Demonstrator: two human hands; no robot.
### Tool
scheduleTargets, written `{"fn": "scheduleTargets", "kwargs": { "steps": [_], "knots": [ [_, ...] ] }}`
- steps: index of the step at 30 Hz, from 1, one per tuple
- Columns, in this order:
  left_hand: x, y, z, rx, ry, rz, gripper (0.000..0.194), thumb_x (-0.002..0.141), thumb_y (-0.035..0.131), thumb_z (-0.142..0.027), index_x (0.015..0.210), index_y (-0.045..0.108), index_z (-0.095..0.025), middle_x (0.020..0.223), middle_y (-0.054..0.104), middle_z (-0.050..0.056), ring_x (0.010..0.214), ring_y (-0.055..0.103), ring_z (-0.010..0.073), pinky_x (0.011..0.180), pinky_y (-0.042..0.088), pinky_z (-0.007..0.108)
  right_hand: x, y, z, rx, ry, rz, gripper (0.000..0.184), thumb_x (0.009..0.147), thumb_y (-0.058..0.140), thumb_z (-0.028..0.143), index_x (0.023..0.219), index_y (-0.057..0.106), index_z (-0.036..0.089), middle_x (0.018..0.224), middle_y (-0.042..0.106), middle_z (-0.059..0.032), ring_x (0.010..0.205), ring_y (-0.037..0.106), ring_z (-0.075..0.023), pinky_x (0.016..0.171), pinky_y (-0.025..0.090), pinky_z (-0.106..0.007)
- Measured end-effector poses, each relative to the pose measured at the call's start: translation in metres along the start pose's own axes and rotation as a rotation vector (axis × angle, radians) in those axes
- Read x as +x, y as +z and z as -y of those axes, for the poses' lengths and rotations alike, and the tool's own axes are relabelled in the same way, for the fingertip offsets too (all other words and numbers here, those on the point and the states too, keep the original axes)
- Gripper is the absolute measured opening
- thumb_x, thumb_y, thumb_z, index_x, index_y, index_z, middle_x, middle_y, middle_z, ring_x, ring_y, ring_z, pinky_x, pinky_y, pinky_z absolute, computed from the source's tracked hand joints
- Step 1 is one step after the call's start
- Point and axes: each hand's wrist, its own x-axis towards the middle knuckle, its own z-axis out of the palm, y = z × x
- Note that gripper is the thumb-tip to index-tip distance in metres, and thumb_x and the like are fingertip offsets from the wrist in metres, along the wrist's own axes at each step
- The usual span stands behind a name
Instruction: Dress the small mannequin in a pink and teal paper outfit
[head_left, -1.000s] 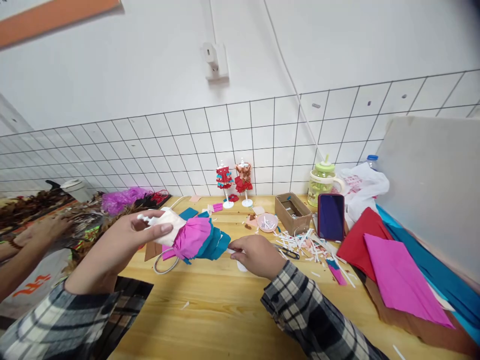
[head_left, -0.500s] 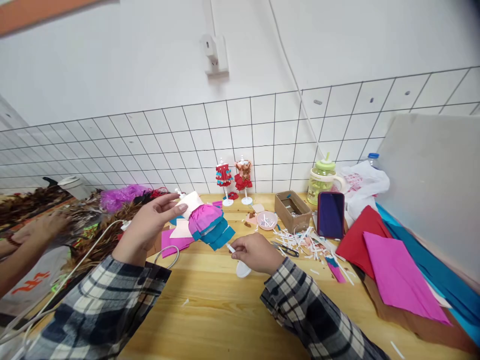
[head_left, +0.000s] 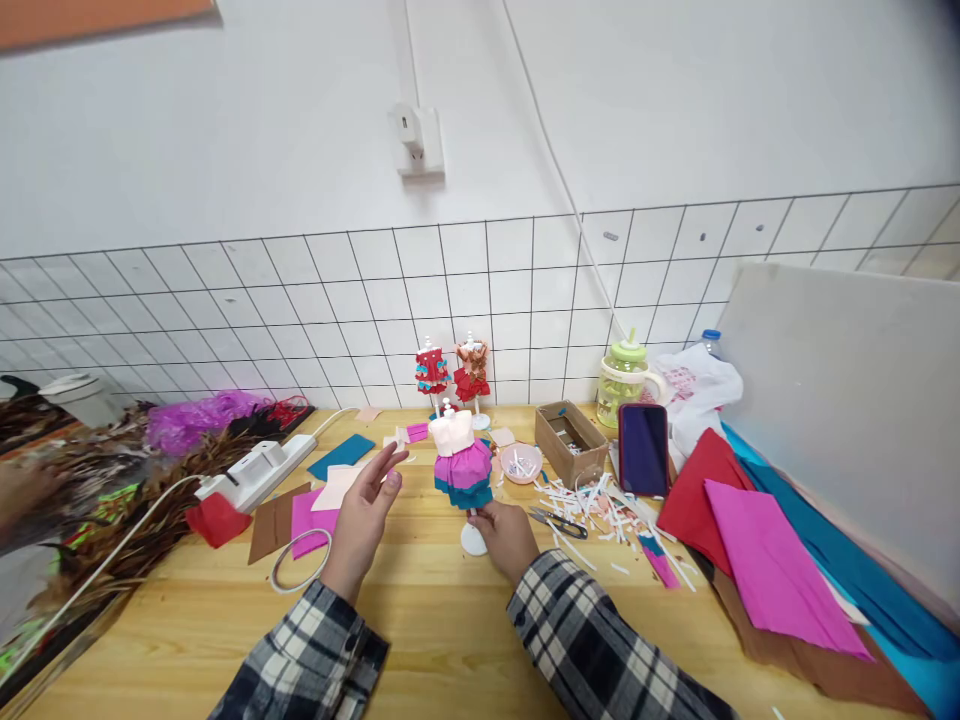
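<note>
A small white dress form point(head_left: 453, 432) stands upright on the table, dressed in a cream top and a pink and teal paper skirt. My right hand point(head_left: 507, 537) grips its thin stand below the skirt, just above the round white base point(head_left: 473, 540). To the left of it, my left hand point(head_left: 367, 515) is raised with its fingers apart, holding nothing. Under and beside that hand lie pink paper point(head_left: 309, 518), a cream sheet point(head_left: 336, 487) and a roll of tape point(head_left: 281, 580). Behind stand two dressed forms, one red and blue point(head_left: 431, 372), one brown and red point(head_left: 472, 372).
Right of centre are a cardboard box point(head_left: 570, 445), a pink dish point(head_left: 520, 462), snips point(head_left: 559, 522), paper scraps point(head_left: 600, 505), a phone point(head_left: 643, 450), a bottle point(head_left: 621, 385) and coloured paper sheets point(head_left: 780, 560). At left are a power strip point(head_left: 259, 475), feathers point(head_left: 150, 530) and another person's hand point(head_left: 26, 495).
The dress form has gone from tilted to upright, moving right. My left hand has let go of its top and drawn away. My right hand still holds the stand.
</note>
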Motion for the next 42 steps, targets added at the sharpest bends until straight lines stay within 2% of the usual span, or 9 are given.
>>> {"fn": "scheduleTargets", "kwargs": {
  "steps": [2, 5, 9, 12, 18, 23, 28, 34, 42],
  "knots": [
    [0.007, 0.007, -0.013, -0.093, 0.092, 0.095, 0.077, 0.085, 0.055, -0.057, 0.148, 0.032, -0.018, 0.143, 0.051, 0.017, 0.139, 0.039, 0.0273, 0.109, 0.036, 0.042, 0.001, 0.005, -0.002, 0.001, 0.002, 0.005, 0.018, 0.089, 0.056, 0.023, 0.092, 0.074, 0.02, 0.086, 0.076, -0.0032, 0.08, 0.069, -0.0175, 0.066, 0.042, -0.022],
    [0.021, 0.024, -0.039, -0.174, 0.117, 0.221, 0.091, 0.073, 0.07, -0.055, 0.147, 0.034, -0.017, 0.143, 0.051, 0.018, 0.134, 0.045, 0.0315, 0.101, 0.045, 0.04, 0.0, 0.01, -0.001, 0.002, -0.004, 0.016, 0.02, 0.09, 0.054, 0.025, 0.091, 0.074, 0.021, 0.085, 0.076, -0.0027, 0.08, 0.069, -0.0182, 0.066, 0.043, -0.024],
    [0.031, 0.047, -0.06, -0.021, 0.036, 0.183, 0.083, 0.065, 0.078, -0.045, 0.138, 0.05, -0.017, 0.13, 0.062, 0.015, 0.114, 0.061, 0.0326, 0.093, 0.05, 0.042, -0.001, 0.01, -0.001, -0.003, -0.017, 0.024, 0.02, 0.089, 0.055, 0.027, 0.09, 0.074, 0.022, 0.085, 0.076, -0.0027, 0.08, 0.068, -0.0195, 0.068, 0.043, -0.025],
    [0.031, 0.056, -0.062, 0.081, 0.039, 0.165, 0.077, 0.065, 0.078, -0.044, 0.134, 0.055, -0.019, 0.125, 0.065, 0.012, 0.11, 0.063, 0.0313, 0.091, 0.051, 0.042, -0.001, 0.008, -0.001, -0.011, -0.024, 0.03, 0.019, 0.089, 0.056, 0.027, 0.09, 0.074, 0.022, 0.087, 0.076, -0.0022, 0.081, 0.068, -0.019, 0.068, 0.043, -0.025],
    [0.03, 0.057, -0.068, 0.435, 0.212, 0.124, 0.067, 0.065, 0.078, -0.044, 0.128, 0.06, -0.029, 0.128, 0.064, 0.006, 0.121, 0.055, 0.033, 0.11, 0.032, 0.05, -0.001, 0.005, 0.001, -0.05, -0.019, 0.058, 0.017, 0.088, 0.057, 0.026, 0.086, 0.073, 0.021, 0.086, 0.076, -0.0033, 0.079, 0.068, -0.019, 0.068, 0.042, -0.025],
    [0.03, 0.056, -0.073, 0.539, 0.234, 0.146, 0.067, 0.066, 0.076, -0.047, 0.128, 0.058, -0.03, 0.126, 0.066, 0.006, 0.121, 0.054, 0.0342, 0.112, 0.022, 0.056, -0.001, 0.003, 0.002, -0.051, -0.032, 0.067, 0.018, 0.089, 0.057, 0.028, 0.087, 0.074, 0.022, 0.087, 0.076, -0.003, 0.082, 0.068, -0.0194, 0.069, 0.042, -0.025],
    [0.027, 0.059, -0.066, 0.478, 0.257, 0.056, 0.066, 0.068, 0.075, -0.046, 0.128, 0.057, -0.026, 0.129, 0.063, 0.009, 0.121, 0.055, 0.033, 0.111, 0.029, 0.053, -0.002, 0.005, 0.0, -0.032, -0.04, 0.041, 0.018, 0.089, 0.058, 0.029, 0.087, 0.074, 0.023, 0.085, 0.076, -0.0021, 0.078, 0.068, -0.0177, 0.066, 0.041, -0.024],
    [0.027, 0.06, -0.065, -0.007, 0.113, 0.269, 0.084, 0.068, 0.078, -0.042, 0.14, 0.042, -0.023, 0.128, 0.062, 0.014, 0.119, 0.06, 0.0317, 0.09, 0.054, 0.04, -0.002, 0.005, 0.002, -0.028, -0.044, 0.027, 0.016, 0.088, 0.06, 0.03, 0.087, 0.074, 0.023, 0.087, 0.076, -0.0024, 0.081, 0.069, -0.0182, 0.066, 0.04, -0.023],
    [0.026, 0.061, -0.071, -0.041, 0.041, 0.298, 0.077, 0.066, 0.08, -0.037, 0.133, 0.048, -0.019, 0.125, 0.064, 0.016, 0.109, 0.065, 0.0316, 0.084, 0.058, 0.042, -0.001, 0.005, 0.001, 0.001, -0.061, 0.041, 0.015, 0.088, 0.06, 0.029, 0.089, 0.074, 0.023, 0.088, 0.076, -0.0013, 0.082, 0.068, -0.0171, 0.066, 0.04, -0.022]
  ]
}}
